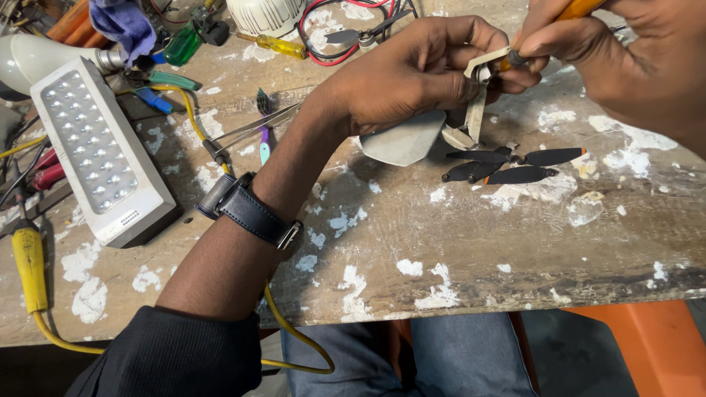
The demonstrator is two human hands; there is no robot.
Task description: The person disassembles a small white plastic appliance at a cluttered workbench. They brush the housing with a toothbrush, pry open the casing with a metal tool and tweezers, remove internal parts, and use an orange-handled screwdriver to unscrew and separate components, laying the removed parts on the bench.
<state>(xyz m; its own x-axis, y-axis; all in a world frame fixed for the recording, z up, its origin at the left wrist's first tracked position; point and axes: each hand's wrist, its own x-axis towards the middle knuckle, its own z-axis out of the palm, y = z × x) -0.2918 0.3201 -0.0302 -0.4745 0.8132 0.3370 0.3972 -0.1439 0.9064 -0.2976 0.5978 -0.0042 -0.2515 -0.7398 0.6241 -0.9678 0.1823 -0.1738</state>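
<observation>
My left hand point(419, 73) reaches across the bench and grips a small pale grey device with folding arms and light propeller blades point(412, 136). My right hand point(625, 59) comes in from the upper right and holds an orange-handled screwdriver point(570, 11), its tip pressed against the device's arm point(485, 65) by my left fingers. Several loose black propeller blades with orange tips point(515, 165) lie on the wood just below the hands. A dark watch point(254, 213) sits on my left wrist.
A white LED lamp panel point(95, 154) lies at the left. Tweezers point(254, 125), a yellow-handled screwdriver point(276, 45), green and blue tools, red and black wires point(331, 37) and a yellow cable point(29, 268) crowd the paint-flecked wooden bench point(441, 250). An orange stool point(640, 345) stands below right.
</observation>
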